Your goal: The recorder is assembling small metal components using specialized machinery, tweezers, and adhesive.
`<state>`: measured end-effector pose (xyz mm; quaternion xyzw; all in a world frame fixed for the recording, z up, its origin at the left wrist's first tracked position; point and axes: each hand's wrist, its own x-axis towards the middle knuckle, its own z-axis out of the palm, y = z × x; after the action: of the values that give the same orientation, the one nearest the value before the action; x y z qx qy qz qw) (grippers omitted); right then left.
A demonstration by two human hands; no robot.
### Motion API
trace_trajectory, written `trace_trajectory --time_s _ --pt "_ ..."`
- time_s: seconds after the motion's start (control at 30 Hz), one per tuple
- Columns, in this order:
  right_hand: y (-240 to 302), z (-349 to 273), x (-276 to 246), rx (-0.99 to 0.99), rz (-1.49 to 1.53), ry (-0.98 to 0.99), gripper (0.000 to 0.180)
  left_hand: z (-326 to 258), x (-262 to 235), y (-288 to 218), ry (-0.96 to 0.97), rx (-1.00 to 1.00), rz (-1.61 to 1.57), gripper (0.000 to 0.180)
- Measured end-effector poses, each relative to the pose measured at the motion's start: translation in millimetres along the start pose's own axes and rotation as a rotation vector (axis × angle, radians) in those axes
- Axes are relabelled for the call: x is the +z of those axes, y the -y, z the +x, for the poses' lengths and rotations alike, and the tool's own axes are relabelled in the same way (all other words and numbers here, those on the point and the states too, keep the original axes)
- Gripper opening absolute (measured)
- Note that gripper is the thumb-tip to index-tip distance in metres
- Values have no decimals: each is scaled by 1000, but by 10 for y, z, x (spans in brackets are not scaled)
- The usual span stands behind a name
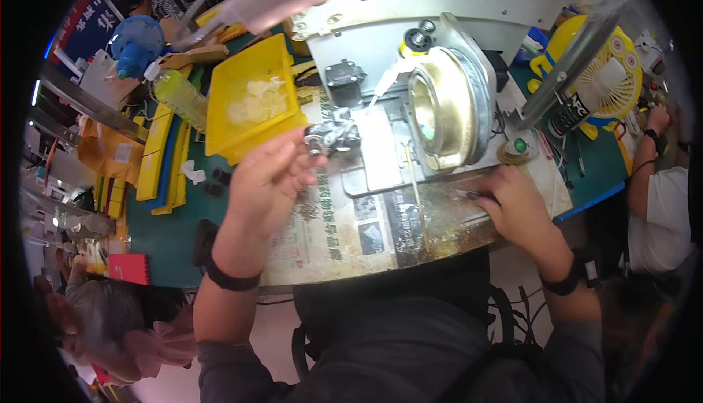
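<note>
In the head view, my left hand (267, 176) is raised beside the machine, its thumb and fingers pinching a small dark and silvery metal piece (333, 138) with a ring-like end. That piece is in front of the bright white plate (379, 150) of the machine. My right hand (512, 201) rests low over the worn work board (454, 216), fingers curled round a thin dark tool (469, 195) whose kind I cannot make out. Between the hands a thin stick (415, 194) slants down over the board. To the right of the plate stands a large round metal wheel (443, 106).
Behind my left hand sits a yellow tray (220, 121) with pale flakes in it. A bottle of greenish liquid (178, 95) and yellow bars (157, 146) are further left. A small jar (515, 150), a dark can (570, 115) and a yellow fan (608, 73) stand right. Another person's arm (644, 168) is at far right.
</note>
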<state>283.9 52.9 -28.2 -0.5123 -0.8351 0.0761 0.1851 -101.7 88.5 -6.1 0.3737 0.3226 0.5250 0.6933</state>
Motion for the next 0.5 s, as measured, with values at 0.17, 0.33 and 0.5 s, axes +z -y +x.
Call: trace_trajectory --time_s 0.17,0.33,0.5 --pt "62 -84 -111 18 72 103 18 18 78 74 -79 -109 72 13" --pt "672 24 -123 175 988 278 14 -45 106 -291 -89 143 280 10" --pt "1141 462 162 150 1273 209 24 101 458 -309 81 454 316 11"
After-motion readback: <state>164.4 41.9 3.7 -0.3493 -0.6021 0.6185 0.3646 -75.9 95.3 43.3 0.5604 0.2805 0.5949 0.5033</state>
